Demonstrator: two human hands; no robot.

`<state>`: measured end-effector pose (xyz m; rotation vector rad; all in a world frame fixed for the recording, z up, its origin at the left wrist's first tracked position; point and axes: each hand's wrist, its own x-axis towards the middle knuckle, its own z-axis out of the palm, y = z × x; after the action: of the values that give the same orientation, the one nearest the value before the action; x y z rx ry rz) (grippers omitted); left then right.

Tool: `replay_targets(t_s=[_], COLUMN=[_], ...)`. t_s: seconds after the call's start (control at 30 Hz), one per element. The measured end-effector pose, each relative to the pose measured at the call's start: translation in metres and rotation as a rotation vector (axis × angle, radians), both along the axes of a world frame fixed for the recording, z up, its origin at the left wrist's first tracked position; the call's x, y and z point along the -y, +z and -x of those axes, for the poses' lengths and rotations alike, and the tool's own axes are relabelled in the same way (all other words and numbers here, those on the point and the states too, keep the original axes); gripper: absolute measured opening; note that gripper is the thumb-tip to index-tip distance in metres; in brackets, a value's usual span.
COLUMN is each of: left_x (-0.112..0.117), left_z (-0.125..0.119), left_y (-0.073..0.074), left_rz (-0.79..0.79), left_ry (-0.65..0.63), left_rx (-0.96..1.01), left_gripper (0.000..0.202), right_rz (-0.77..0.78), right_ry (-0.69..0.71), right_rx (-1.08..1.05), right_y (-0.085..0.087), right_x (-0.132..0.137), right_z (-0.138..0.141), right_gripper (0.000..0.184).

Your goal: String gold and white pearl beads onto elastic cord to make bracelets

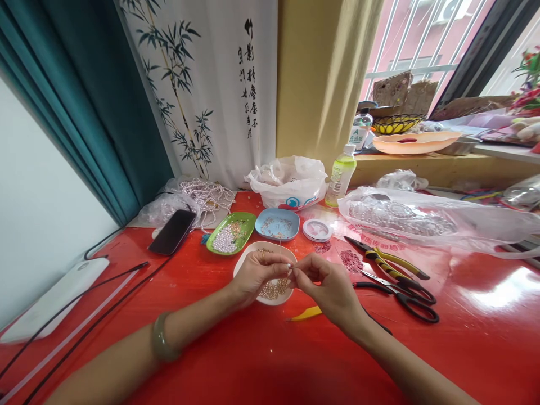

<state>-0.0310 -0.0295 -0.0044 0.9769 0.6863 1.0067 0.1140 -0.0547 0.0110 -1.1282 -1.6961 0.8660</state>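
Observation:
My left hand [257, 275] and my right hand [327, 289] meet fingertip to fingertip above a whitish dish [239, 265] of small gold beads [275, 289]. Between the left thumb and forefinger shows a tiny white bead [289, 265]. The right thumb and forefinger are pinched close beside it; what they grip is too small to make out. A fine thread or wire [280, 243] sticks up above the left fingers. Behind the dish are a green tray [250, 224] of pearly beads and a blue tray [270, 216] of small pieces.
Pliers [379, 259], black-handled scissors [415, 301] and a yellow pointed tool [307, 313] lie to the right. A phone [174, 232] and cables are on the left. Plastic bags [291, 188], a drink bottle [341, 175] and a round container [316, 230] stand behind.

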Motion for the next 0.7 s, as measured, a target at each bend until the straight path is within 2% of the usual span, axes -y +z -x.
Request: replay_targets(t_s=[0.43,0.7], left_x=[0.0013,0.0015], left_z=[-0.0005,0.0003], left_y=[-0.0024,-0.001], left_rz=[-0.145,-0.141], left_ry=[0.098,0.116], left_rx=[-0.101,-0.095], left_gripper=[0.007,0.01], right_rz=[-0.059,-0.036], right_ry=[0.007,0.018], right_rx=[0.006,0.016], right_y=[-0.0014,0.0003], right_x=[0.0027,0.0006], right_z=[0.0005,-0.001], right_gripper=[0.006,0.008])
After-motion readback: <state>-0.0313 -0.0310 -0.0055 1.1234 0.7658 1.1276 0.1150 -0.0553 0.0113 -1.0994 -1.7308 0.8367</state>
